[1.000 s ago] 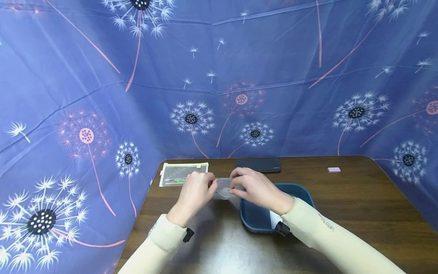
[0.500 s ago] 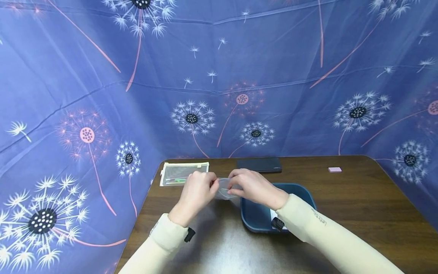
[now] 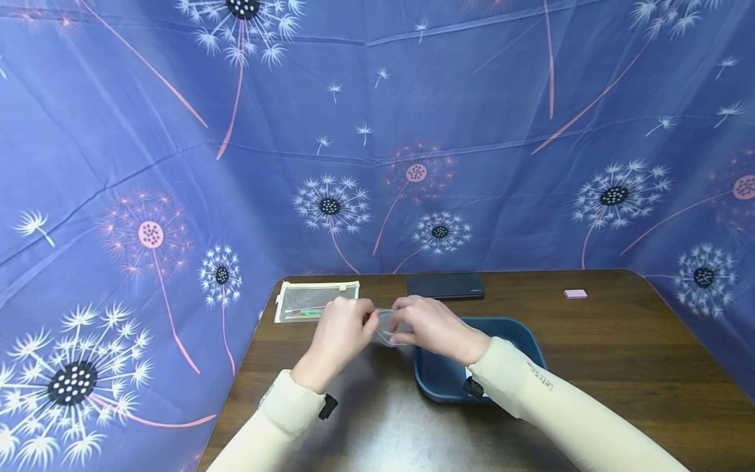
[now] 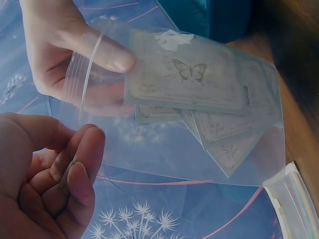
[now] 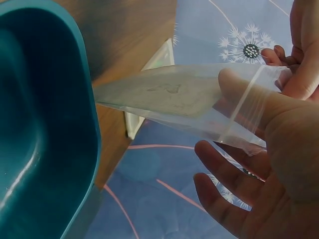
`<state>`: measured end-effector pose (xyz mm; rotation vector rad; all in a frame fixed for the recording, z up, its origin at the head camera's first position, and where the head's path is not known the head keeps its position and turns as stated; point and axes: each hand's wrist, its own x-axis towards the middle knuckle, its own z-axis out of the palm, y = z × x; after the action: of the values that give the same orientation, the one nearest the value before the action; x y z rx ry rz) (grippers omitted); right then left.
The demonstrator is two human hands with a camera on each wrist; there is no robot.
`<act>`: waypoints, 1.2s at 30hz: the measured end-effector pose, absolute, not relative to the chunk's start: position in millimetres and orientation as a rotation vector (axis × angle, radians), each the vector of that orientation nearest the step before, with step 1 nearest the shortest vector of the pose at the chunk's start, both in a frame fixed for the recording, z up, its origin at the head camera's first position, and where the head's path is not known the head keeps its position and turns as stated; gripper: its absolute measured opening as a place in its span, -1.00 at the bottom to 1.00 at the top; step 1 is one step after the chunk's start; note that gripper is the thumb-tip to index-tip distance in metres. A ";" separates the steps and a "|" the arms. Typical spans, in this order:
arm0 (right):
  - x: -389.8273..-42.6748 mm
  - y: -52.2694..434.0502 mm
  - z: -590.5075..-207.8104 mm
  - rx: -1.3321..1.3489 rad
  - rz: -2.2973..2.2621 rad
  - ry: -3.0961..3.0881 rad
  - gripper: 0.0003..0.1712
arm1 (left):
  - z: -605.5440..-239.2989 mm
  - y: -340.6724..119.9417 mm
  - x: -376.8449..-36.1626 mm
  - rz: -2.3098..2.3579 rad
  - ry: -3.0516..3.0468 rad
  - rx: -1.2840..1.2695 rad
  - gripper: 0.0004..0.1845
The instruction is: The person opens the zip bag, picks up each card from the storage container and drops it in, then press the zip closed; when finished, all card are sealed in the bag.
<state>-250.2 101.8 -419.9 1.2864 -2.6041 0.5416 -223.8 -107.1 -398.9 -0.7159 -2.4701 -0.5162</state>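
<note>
Both hands have drawn slightly nearer each other, pinching the clear zip bag (image 3: 387, 327) of butterfly cards (image 4: 187, 79) above the table (image 3: 619, 354): right hand (image 3: 433, 326) thumb inside its mouth, left hand (image 3: 341, 331) gripping the edge, beside the teal tub (image 3: 525, 335)

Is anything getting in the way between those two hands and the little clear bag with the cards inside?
Nothing visible does. The right hand already pinches the clear bag at its zip strip, thumb on top. The left hand is at the same open edge, fingers curled, though whether it actually touches cannot be told.
</note>
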 end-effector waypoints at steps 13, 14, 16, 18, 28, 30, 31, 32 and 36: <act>-252.3 98.5 -427.6 1.312 0.445 -2.538 -0.81 | -399.8 -106.9 -223.6 -0.529 -2.472 -0.715 -0.77; -252.3 99.3 -427.0 1.314 0.450 -2.530 -0.82 | -400.0 -107.3 -223.7 -0.530 -2.476 -0.714 -0.78; -252.2 101.8 -425.5 1.318 0.462 -2.514 -0.84 | -400.1 -108.1 -224.0 -0.527 -2.482 -0.712 -0.79; -252.2 104.6 -423.3 1.317 0.467 -2.511 -0.88 | -400.2 -109.0 -224.6 -0.522 -2.481 -0.711 -0.79; -244.4 123.2 -410.5 1.289 0.526 -2.531 -0.93 | -400.6 -111.2 -225.1 -0.537 -2.480 -0.705 -0.74; -242.8 126.1 -407.6 1.289 0.551 -2.517 -0.92 | -400.3 -111.9 -225.1 -0.538 -2.479 -0.697 -0.73; -242.0 127.5 -405.8 1.289 0.565 -2.510 -0.92 | -400.2 -112.3 -225.2 -0.536 -2.479 -0.691 -0.73; -241.1 128.9 -403.8 1.285 0.578 -2.504 -0.92 | -400.2 -112.6 -225.3 -0.535 -2.480 -0.686 -0.74; -238.8 136.5 -396.2 1.252 0.604 -2.499 -0.91 | -399.9 -113.1 -225.5 -0.539 -2.482 -0.677 -0.76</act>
<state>-238.8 136.5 -396.2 1.2524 -2.4988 0.6044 -225.5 -113.1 -399.9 -0.6771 -2.4816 -0.5395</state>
